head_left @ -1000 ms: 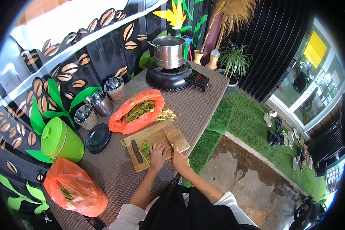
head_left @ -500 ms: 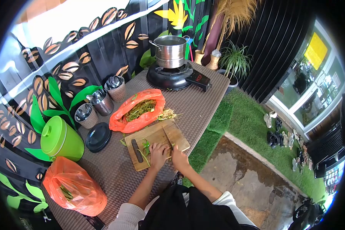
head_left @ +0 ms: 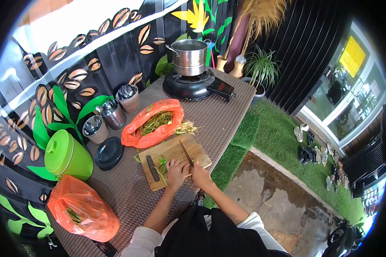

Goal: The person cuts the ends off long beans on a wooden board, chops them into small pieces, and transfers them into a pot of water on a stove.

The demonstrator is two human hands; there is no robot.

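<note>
A wooden cutting board (head_left: 169, 149) lies near the table's front edge. My right hand (head_left: 201, 176) is closed around the handle of a knife (head_left: 185, 151), whose blade points away from me over the board. Just left of it, my left hand (head_left: 176, 172) presses down on the board with bent fingers, closed on green stems that are mostly hidden beneath them. Some green leaves and stems (head_left: 162, 162) stick out on its left side, beside the dark handle slot of the board. Beyond the board sits an open orange plastic bag (head_left: 154, 139) full of greens, with roots spilling out at its right.
A steel pot (head_left: 189, 60) stands on a black portable stove (head_left: 184, 88) at the back. Cutlery cups (head_left: 96, 129), a black lid (head_left: 109, 153), a green lidded bucket (head_left: 69, 156) and a tied orange bag (head_left: 83, 210) line the left. The table (head_left: 137, 195) ends at my right, above grass.
The knife's blade has shifted very slightly at the tip. Both hands keep nearly the same place on the board, and the whole view has slid a little.
</note>
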